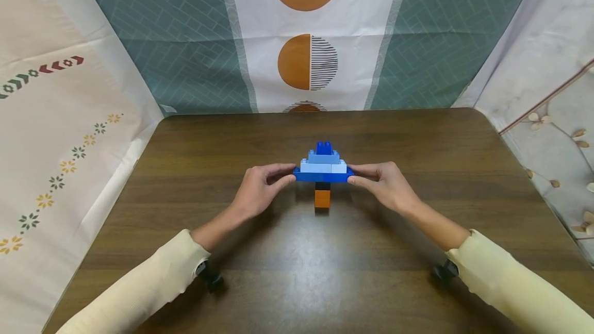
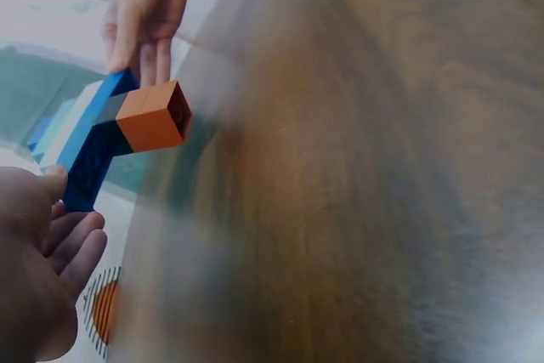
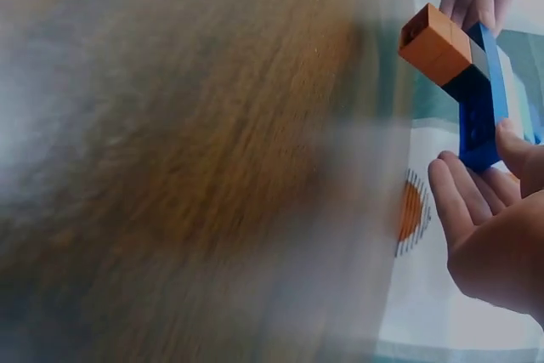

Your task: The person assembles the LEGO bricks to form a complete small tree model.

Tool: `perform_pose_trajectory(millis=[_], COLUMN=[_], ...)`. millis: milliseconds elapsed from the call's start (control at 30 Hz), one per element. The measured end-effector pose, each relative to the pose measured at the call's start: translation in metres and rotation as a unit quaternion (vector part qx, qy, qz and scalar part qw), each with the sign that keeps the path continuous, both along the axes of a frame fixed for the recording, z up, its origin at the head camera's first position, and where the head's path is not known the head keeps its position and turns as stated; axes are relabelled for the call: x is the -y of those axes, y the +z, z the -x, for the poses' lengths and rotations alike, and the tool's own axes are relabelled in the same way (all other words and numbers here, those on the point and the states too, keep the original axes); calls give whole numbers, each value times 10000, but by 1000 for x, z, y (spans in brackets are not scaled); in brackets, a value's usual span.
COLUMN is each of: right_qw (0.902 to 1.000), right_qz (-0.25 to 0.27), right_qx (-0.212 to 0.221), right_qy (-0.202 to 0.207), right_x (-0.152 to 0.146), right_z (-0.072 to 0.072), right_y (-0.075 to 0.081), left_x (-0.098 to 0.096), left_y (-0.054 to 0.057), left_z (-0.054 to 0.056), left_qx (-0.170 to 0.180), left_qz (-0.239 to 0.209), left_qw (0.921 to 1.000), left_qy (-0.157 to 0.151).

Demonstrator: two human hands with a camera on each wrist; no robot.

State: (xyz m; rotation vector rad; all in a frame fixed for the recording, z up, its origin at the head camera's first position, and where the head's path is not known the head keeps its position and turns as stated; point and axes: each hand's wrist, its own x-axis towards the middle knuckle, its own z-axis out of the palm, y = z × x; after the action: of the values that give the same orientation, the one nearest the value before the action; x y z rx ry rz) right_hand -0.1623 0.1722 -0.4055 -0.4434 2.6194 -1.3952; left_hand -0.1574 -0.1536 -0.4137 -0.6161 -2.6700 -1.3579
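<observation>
A stepped model of toy building bricks (image 1: 323, 168) is held between both hands. Dark blue forms its wide bottom row, lighter blue rows narrow upward, and a small dark blue brick (image 1: 324, 148) tops it. Below, a dark piece joins an orange stem (image 1: 322, 199); its hollow underside faces the left wrist camera, off the table. My left hand (image 1: 260, 187) pinches the left end of the wide row between thumb and fingers. At the opposite end, my right hand (image 1: 385, 185) pinches likewise. Both wrist views show the same grip from below.
A brown wood-grain table (image 1: 320, 282) lies under the model. Patterned cloth (image 1: 185, 40) hangs behind its far edge, with pale printed cloths on the left and right. Small black devices (image 1: 210, 276) are strapped at both wrists.
</observation>
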Motion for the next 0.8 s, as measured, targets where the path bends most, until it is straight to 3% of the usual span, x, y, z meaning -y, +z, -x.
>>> perform_pose_trajectory(millis=[267, 400, 800], right_qw=[9920, 9873, 9927], right_qz=[630, 648, 360], right_qx=[1058, 1350, 940], right_qy=[-294, -528, -662], right_x=[8, 12, 21], right_z=[21, 30, 45], right_y=[-7, -9, -14], left_x=[-3, -5, -12], left_y=[-6, -9, -21], left_z=[18, 24, 36], left_qx=[686, 927, 1136], left_qz=[33, 14, -93], left_qw=[9966, 9943, 9910], left_qy=[448, 518, 705])
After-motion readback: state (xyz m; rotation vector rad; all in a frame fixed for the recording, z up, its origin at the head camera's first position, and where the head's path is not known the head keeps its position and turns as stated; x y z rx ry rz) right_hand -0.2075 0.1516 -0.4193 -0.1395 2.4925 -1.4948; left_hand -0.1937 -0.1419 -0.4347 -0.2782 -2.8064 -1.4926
